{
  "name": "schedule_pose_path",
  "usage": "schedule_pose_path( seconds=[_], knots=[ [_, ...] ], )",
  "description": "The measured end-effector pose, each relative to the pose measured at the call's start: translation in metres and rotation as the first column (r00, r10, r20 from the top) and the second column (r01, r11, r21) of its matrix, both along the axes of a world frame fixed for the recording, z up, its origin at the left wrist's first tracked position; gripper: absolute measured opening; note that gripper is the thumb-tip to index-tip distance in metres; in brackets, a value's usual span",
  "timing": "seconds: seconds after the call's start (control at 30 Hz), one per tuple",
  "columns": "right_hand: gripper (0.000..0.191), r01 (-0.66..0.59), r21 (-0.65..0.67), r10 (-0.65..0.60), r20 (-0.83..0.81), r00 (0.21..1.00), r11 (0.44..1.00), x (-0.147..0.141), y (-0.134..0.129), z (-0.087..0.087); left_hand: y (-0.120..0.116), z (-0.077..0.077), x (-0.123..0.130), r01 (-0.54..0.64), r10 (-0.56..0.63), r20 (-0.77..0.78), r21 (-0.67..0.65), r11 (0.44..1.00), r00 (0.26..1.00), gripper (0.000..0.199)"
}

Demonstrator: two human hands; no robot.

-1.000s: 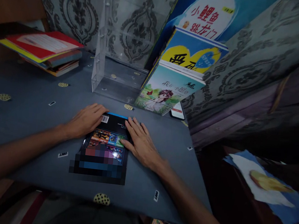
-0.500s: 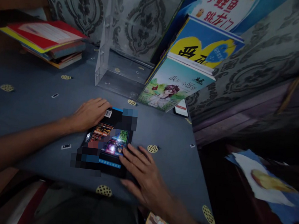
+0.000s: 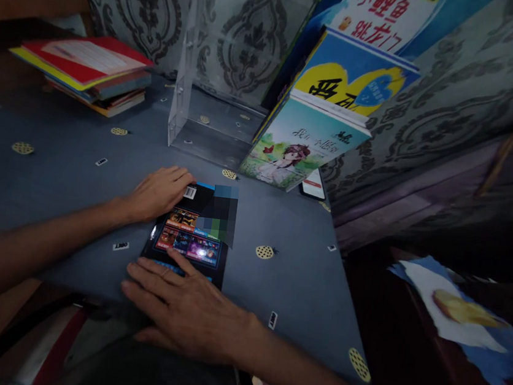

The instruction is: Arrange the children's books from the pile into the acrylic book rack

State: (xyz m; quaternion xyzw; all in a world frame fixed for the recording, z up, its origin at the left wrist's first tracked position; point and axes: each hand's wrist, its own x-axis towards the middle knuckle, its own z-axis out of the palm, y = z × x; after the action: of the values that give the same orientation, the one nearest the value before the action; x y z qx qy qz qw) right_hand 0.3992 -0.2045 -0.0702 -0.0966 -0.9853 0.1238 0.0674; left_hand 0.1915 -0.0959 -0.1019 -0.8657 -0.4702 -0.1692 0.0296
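Grey tablecloth (image 3: 303,272) bears a black book (image 3: 190,243) between the left hand (image 3: 160,192), its grip unclear, and the wide-spread right hand (image 3: 188,308), seemingly a steadying step calling next for light, even pressure.

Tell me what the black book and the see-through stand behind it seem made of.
Black book: probably paper, with a glossy, perhaps laminated cover, since light glares off it. See-through stand: likely smooth, clear acrylic, because the patterned backdrop shows through it, though glass can't be ruled out.
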Motion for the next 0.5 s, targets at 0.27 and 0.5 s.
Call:
schedule_pose_path(
  seconds=[0.27, 0.5],
  knots=[
    [0.045, 0.153, -0.124, -0.155, -0.005, 0.988, 0.98, 0.053, -0.015, -0.013, 0.001, -0.001, 0.0, 0.016, -0.015, -0.022, 0.026, 1.0, 1.0, 0.023],
    [0.05, 0.33, -0.049, -0.329, 0.019, 0.944, 0.943, 0.093, -0.009, -0.016, -0.007, 0.015, -0.028, 0.216, -0.233, -0.209, -0.102, 0.971, 0.95, 0.046]
  ],
)
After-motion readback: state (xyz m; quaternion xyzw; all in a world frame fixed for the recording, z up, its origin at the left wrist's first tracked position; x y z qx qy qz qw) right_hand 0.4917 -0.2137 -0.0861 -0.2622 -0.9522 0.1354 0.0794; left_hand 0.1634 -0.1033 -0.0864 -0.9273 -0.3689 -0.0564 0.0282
